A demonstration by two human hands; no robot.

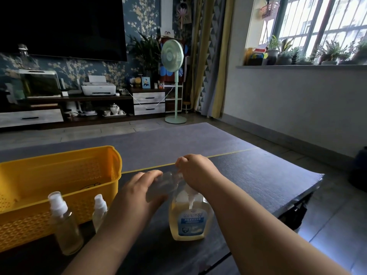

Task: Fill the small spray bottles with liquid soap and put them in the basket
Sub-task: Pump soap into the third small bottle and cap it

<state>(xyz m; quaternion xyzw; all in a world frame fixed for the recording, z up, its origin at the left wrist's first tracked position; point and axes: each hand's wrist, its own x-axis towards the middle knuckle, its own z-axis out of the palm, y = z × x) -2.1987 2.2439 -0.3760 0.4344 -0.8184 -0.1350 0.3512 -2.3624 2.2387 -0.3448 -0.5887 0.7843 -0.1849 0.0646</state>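
Observation:
My left hand grips a clear small spray bottle tilted on its side above the liquid soap bottle. My right hand has its fingers curled around the small bottle's top end; the cap itself is hidden under them. The soap bottle stands upright on the dark table and holds yellow liquid behind a blue label. Two more small spray bottles stand upright to the left, one holding pale yellow liquid, the other partly hidden by my left forearm. A yellow basket sits behind them.
The dark table has its edge at the right, with tiled floor beyond. A grey mat lies past the table. Farther back are a green standing fan, a TV cabinet with a printer, and plants on the windowsill.

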